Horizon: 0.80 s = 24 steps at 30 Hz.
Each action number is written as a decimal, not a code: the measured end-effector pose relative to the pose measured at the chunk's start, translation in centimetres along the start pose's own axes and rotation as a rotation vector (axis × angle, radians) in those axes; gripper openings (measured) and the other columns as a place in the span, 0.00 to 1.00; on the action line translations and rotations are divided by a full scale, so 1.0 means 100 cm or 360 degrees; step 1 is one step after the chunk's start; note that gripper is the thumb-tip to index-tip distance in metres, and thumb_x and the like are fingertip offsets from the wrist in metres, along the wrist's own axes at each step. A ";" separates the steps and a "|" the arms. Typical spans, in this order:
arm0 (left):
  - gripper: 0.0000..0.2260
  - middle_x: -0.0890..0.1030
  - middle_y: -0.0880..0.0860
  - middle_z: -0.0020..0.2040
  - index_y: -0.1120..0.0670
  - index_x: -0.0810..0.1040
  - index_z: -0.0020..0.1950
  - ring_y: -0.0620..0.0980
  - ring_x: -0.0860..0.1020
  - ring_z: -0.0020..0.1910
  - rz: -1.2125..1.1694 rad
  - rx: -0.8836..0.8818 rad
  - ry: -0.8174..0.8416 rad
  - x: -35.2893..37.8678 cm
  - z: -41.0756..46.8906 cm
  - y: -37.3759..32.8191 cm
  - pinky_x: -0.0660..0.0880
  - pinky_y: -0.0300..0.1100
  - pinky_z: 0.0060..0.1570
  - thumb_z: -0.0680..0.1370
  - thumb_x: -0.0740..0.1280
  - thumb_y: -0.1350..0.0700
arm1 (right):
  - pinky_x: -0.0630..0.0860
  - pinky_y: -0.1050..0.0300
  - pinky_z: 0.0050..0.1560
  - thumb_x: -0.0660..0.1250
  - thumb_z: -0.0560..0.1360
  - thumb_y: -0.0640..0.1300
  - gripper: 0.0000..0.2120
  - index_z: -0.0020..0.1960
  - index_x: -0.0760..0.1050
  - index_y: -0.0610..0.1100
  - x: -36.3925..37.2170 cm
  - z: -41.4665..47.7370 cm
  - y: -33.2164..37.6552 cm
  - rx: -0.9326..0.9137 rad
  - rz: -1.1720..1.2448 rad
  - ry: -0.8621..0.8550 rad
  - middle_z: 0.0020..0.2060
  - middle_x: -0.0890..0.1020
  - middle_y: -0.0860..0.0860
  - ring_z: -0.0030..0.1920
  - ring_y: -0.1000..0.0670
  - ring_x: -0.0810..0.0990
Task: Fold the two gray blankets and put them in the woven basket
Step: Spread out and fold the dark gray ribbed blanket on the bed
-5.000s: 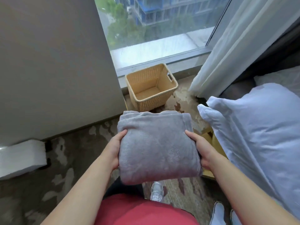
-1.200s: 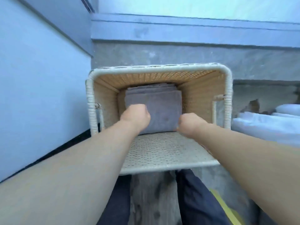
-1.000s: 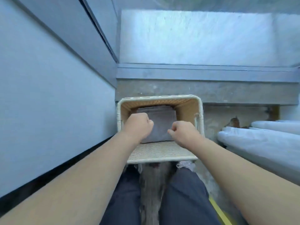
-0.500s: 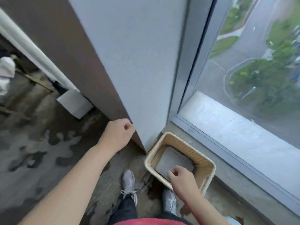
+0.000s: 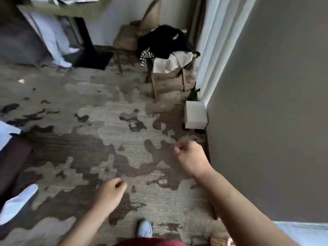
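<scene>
Hanging with fingers loosely curled, both hands grasp nothing. The left hand (image 5: 109,194) sits low and close to the body, while the right hand (image 5: 190,157) is stretched farther forward and to the right, well apart from it. Both bare forearms reach in from the bottom edge.

Beneath both hands spreads a brown-and-beige blotch-patterned carpet (image 5: 124,130). Below the left hand, toward the body, a pale grey sneaker toe (image 5: 145,229) points forward, and a red garment hem (image 5: 150,243) runs along the bottom edge behind it.

Under the right forearm, at the bottom edge, a small tan woven patch shows, seemingly a corner of the woven basket (image 5: 217,242). Its inside is hidden, so where the gray blankets lie cannot be told.

Just right of the right hand rises a plain grey wall (image 5: 266,103). Ahead of that hand a white rectangular box (image 5: 195,115) rests on the carpet against the foot of the wall, and a white sheer curtain (image 5: 213,50) hangs beyond it.

Farther ahead, a wooden-legged stand (image 5: 154,82) carries a black garment (image 5: 166,41) over white cloth. A beige upholstered chair (image 5: 127,38) stands just left of it. Well to the left of the left hand, white bedding (image 5: 17,203) hangs beside a dark bed base (image 5: 12,160).
</scene>
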<state>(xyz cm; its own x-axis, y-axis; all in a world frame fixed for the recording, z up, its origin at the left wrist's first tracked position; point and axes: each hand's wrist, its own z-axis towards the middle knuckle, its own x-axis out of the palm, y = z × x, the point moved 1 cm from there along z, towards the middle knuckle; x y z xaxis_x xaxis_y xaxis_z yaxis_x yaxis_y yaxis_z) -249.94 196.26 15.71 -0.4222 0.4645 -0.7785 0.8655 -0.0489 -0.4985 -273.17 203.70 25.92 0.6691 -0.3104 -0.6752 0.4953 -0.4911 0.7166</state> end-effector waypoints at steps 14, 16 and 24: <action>0.16 0.69 0.49 0.23 0.55 0.67 0.29 0.41 0.67 0.21 -0.0444 -0.0150 -0.0212 -0.120 0.247 0.000 0.61 0.35 0.22 0.76 0.63 0.52 | 0.64 0.56 0.33 0.62 0.73 0.42 0.12 0.32 0.71 0.40 0.130 0.189 0.017 0.0501 -0.0354 0.0598 0.28 0.73 0.48 0.31 0.49 0.70; 0.13 0.73 0.45 0.23 0.51 0.71 0.30 0.41 0.69 0.22 -0.0434 -0.0143 -0.0269 -0.150 0.294 -0.009 0.63 0.35 0.23 0.75 0.63 0.51 | 0.64 0.56 0.32 0.62 0.73 0.42 0.14 0.29 0.67 0.45 0.152 0.231 0.026 0.0489 -0.0386 0.0708 0.25 0.71 0.50 0.28 0.51 0.69; 0.17 0.65 0.49 0.25 0.53 0.63 0.29 0.47 0.64 0.26 -0.0523 -0.0466 -0.0538 -0.270 0.401 0.027 0.60 0.41 0.28 0.76 0.62 0.51 | 0.60 0.62 0.24 0.62 0.75 0.43 0.13 0.33 0.66 0.44 0.250 0.427 0.201 -0.0150 -0.0437 0.1164 0.25 0.69 0.53 0.24 0.56 0.66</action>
<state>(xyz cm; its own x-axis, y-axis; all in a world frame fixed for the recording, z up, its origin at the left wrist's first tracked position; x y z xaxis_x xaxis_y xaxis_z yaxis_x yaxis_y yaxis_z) -247.05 148.12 20.09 -0.7038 0.1019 -0.7031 0.6922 0.3209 -0.6464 -270.12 151.33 15.95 0.6944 0.4430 -0.5671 0.7189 -0.3914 0.5745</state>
